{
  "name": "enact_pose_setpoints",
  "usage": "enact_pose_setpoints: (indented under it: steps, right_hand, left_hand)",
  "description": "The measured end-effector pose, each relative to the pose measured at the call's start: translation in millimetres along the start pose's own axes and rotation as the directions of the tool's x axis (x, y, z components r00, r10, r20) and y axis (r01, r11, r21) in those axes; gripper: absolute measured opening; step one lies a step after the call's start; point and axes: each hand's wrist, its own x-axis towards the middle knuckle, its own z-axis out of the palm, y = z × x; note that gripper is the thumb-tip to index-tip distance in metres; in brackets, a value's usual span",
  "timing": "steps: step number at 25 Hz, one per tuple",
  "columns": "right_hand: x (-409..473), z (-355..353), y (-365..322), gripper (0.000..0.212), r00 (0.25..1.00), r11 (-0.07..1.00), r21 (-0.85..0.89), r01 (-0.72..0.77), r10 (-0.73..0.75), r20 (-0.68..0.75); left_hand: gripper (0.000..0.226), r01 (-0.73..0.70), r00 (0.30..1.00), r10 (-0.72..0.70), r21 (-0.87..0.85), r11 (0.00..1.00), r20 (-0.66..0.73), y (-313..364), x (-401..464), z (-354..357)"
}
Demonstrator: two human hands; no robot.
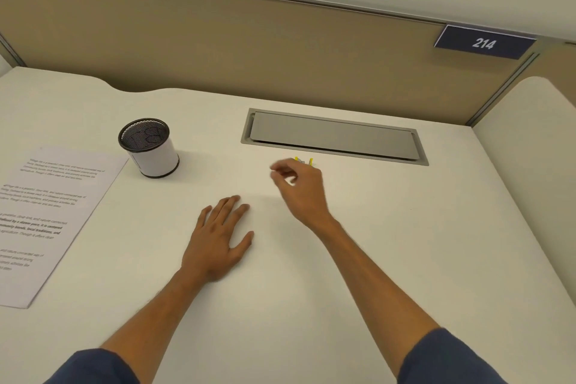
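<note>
right grip (296, 184): released, fingers loosely curled and blurred, holding nothing; it hovers over the yellow pieces, probably to pick them up.
yellow pieces (304, 161): centre of the frame, on the tabletop (374, 227), half hidden behind the knuckles, just before the grey hatch (333, 135); too small to identify.
left grip (223, 237): released, flat on the tabletop, lower centre, likely bracing.
pen cup (149, 146): upper left, well apart, probably their destination.

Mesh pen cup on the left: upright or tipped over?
Upright. The mesh pen cup stands on its base on the desk, its open rim facing up, next to the printed sheet.
</note>
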Motion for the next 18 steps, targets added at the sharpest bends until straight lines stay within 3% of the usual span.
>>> enact_pose_setpoints:
  steps: [4, 6, 9, 12, 14, 18]
  right_hand:
    - [-24.8, -56.5, 65.5, 0.019, 0.99, 0.964, -0.238, -0.123, 0.103, -0.095]
    - [-34.0, -73.3, 87.2, 0.03, 0.991, 0.885, -0.448, -0.126, 0.132, -0.018]
    - [-40.5, -81.2, 97.5, 0.04, 0.978, 0.741, -0.672, -0.008, 0.147, 0.15]
    - [-40.8, -77.8, 96.1, 0.045, 0.969, 0.63, -0.769, 0.108, 0.106, 0.223]
    - [-45.5, -74.0, 98.8, 0.06, 0.966, 0.551, -0.82, 0.157, 0.086, 0.243]
    - [-60.4, -82.1, 107.2, 0.076, 0.982, 0.53, -0.845, 0.071, 0.114, 0.153]
  left_hand:
    - [0.064, 0.003, 1.0, -0.003, 0.001, 1.0, -0.014, 0.4, -1.0, 0.3]
    - [0.064, 0.001, 1.0, -0.001, -0.003, 1.0, -0.018, 0.7, -0.7, 0.3]
    - [0.064, 0.002, 1.0, -0.002, -0.005, 1.0, -0.019, 0.5, -0.6, 0.6]
    - [0.065, 0.007, 1.0, -0.007, -0.009, 1.0, -0.012, 0.0, -0.6, 0.9]
    - [0.064, 0.008, 1.0, -0.008, -0.01, 1.0, -0.008, 0.0, -0.7, 0.5]
    - [0.064, 0.01, 1.0, -0.01, -0.022, 1.0, -0.005, 0.6, -1.3, -0.1]
